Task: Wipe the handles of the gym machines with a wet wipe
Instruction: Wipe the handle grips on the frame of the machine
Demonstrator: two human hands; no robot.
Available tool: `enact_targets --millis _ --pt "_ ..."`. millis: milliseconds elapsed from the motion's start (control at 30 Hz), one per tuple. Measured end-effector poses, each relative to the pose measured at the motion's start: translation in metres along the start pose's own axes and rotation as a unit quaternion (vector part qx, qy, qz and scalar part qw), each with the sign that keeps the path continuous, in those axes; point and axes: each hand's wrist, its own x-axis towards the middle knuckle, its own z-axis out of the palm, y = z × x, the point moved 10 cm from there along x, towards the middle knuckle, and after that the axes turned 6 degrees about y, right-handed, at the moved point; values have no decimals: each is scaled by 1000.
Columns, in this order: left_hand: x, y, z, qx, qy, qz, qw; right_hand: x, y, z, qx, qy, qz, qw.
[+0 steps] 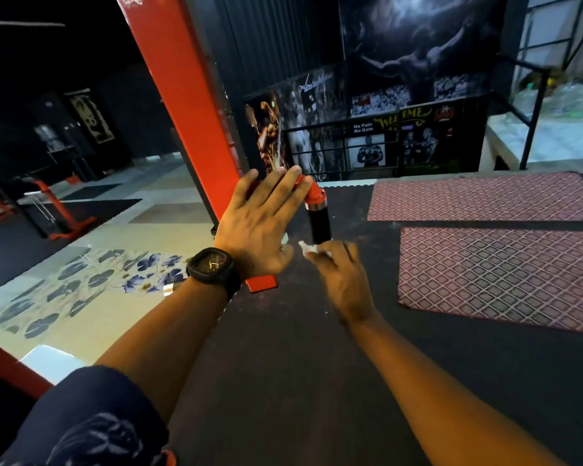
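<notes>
A black rubber handle (319,223) hangs down from a red elbow joint (313,193) on a red machine arm (261,283). My left hand (260,227), with a black watch on its wrist, lies flat on that red arm with fingers straight, fingertips reaching the joint. My right hand (344,277) pinches a small white wet wipe (308,247) against the lower end of the black handle. Most of the wipe is hidden under my fingers.
A thick red upright post (182,92) rises at the left behind my left hand. Dark rubber flooring (283,364) lies below, with two red patterned mats (492,277) at the right. Red equipment (64,210) stands far left; a black railing (337,153) and posters are ahead.
</notes>
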Motion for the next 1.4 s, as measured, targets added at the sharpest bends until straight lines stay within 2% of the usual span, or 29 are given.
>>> enact_targets --millis 167,233,367,500,600,667,800,933,1067,1233,1400 --pt "0 1 0 -5 3 0 1000 -18 9 0 28 -25 19 999" --pt "0 1 2 0 2 1 1000 -6 4 -9 34 12 11 999" --pt "-1 1 0 0 2 0 1000 3 -12 -16 26 52 -73 996" --pt "-1 1 0 2 7 1 1000 -9 -6 -27 -3 89 -46 995" --pt "-1 1 0 -3 8 2 1000 19 -9 -34 60 134 7 989" --pt "0 0 1 -7 2 -3 1000 14 2 -33 104 137 44 984" --pt "-1 1 0 -8 5 -11 1000 -1 27 -28 141 106 154 972" --pt "0 3 0 -13 12 -11 1000 47 9 -29 200 74 119 970" --pt "0 2 -1 -13 18 -11 1000 29 29 -8 228 14 211 950" --pt "-1 3 -1 -2 17 -10 1000 66 14 -4 318 7 232 919" --pt "-1 2 2 -1 14 -10 1000 62 35 19 258 -133 272 918"
